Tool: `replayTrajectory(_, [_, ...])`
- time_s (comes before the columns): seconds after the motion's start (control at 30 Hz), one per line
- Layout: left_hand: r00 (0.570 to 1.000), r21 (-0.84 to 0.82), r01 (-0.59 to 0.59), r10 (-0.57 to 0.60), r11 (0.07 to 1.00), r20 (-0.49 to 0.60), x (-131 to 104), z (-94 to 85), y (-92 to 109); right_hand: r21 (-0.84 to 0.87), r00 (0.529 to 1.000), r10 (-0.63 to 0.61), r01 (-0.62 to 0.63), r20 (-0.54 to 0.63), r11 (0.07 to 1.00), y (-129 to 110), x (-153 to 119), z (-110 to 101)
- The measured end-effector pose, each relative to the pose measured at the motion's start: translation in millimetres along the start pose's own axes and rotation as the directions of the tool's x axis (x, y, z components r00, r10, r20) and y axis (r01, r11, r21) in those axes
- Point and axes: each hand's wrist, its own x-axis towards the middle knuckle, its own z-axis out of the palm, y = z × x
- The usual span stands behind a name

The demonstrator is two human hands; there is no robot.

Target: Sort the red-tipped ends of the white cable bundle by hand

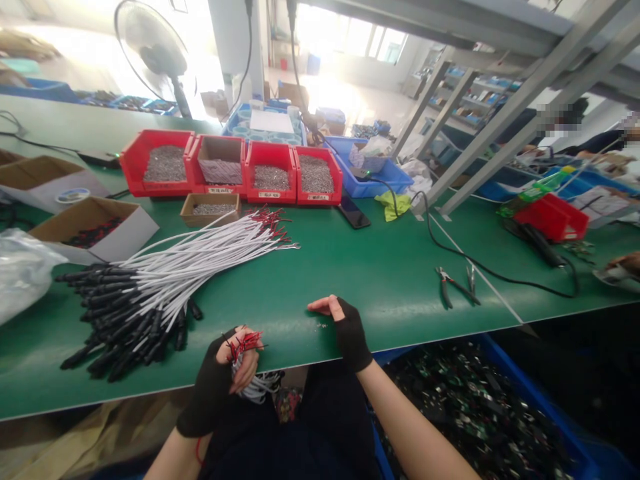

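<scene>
My left hand, in a black fingerless glove, is closed around a bundle of white cables at the table's front edge. Their red and black wire ends stick up out of the fist. My right hand, gloved the same way, rests on its side on the green table with fingers stretched out and nothing visible in it. Just beside its palm lie a few tiny metal bits. To the left is a large pile of white cables with black connectors and red wire ends.
Red bins of small metal parts line the back, behind a small cardboard box. A phone lies near them. Pliers lie right, by a black cord. Below the edge stands a blue crate of parts.
</scene>
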Motion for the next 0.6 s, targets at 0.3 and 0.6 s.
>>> replayTrajectory(0.3, [1.000,0.013,-0.001,0.001,1.000,-0.020,0.3,14.3,11.4,0.075,0.993,0.010,-0.019,0.121,0.997,-5.5,-15.6,38.4])
replayTrajectory(0.6, [0.999,0.026,0.017,-0.016,1.000,-0.041,0.1,10.9,8.4,0.429,0.987,0.149,-0.157,0.054,0.890,-27.2,-36.4,27.7])
